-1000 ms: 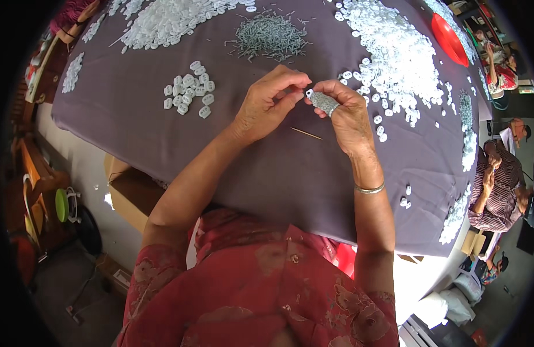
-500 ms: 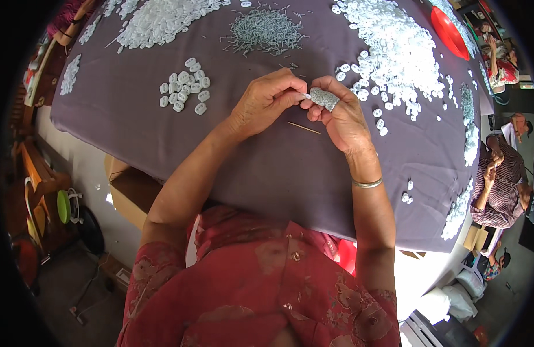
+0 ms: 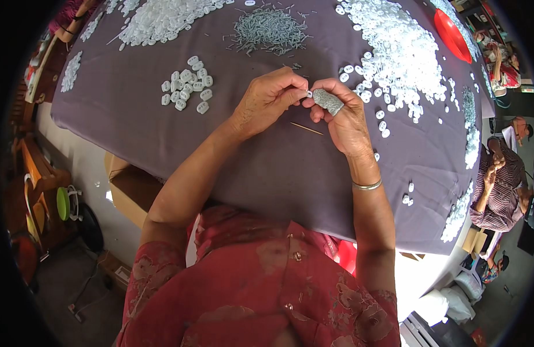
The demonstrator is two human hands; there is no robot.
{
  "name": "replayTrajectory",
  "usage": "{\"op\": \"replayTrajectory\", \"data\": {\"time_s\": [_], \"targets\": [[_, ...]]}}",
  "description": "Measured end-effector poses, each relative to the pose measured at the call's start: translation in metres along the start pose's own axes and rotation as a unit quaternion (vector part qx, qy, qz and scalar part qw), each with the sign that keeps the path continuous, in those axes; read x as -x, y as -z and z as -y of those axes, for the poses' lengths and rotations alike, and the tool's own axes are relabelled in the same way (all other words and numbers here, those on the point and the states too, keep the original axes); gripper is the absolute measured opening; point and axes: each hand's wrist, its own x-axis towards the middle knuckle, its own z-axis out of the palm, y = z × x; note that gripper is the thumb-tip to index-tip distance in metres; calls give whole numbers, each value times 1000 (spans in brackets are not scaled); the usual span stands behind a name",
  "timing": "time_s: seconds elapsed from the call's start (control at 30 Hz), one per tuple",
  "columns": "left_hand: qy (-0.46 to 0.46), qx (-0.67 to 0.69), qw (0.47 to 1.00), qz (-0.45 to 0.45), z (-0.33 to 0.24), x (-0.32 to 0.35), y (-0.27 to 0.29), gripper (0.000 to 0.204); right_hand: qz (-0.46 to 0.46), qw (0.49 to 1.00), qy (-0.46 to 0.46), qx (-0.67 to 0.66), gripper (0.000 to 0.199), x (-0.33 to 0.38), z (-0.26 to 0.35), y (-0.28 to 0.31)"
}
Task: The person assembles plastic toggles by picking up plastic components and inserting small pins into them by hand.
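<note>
My left hand (image 3: 269,99) is closed in a pinch, its thumb and forefinger on a small white plastic piece (image 3: 309,93). Curled in from the other side, my right hand (image 3: 347,118) has its fingertips against the same piece. A speckled grey wrap (image 3: 329,102) covers one of the right hand's fingers. Just below the hands, a thin wooden stick (image 3: 307,128) lies on the dark tablecloth (image 3: 249,173). Left of my left hand is a small group of white oval pieces (image 3: 186,87). Fine detail of the held piece is hidden by fingers.
Grey pins (image 3: 267,30) form a heap beyond my hands. Larger heaps of white pieces lie at far left (image 3: 160,23) and right (image 3: 400,52). A red bowl (image 3: 452,36) sits at far right. Other people work at right, including one in a striped shirt (image 3: 501,182). A cardboard box (image 3: 131,188) stands below the table's left edge.
My fingers have shifted slightly around the white piece, and the wrapped right finger has tilted more downward. The whole view has moved a little; the stick and heaps stay in place.
</note>
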Motion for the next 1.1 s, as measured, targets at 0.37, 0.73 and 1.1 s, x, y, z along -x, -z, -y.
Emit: {"op": "replayTrajectory", "data": {"time_s": [0.37, 0.73, 1.1], "targets": [[37, 45, 998, 4, -1, 1, -3, 10, 4, 998, 63, 19, 8, -2, -7, -1], [101, 160, 981, -29, 0, 2, -1, 10, -66, 983, 139, 96, 6, -3, -16, -12], [87, 174, 968, -157, 4, -7, 17, 9, -121, 946, 78, 290, 11, -19, 22, -1]]}}
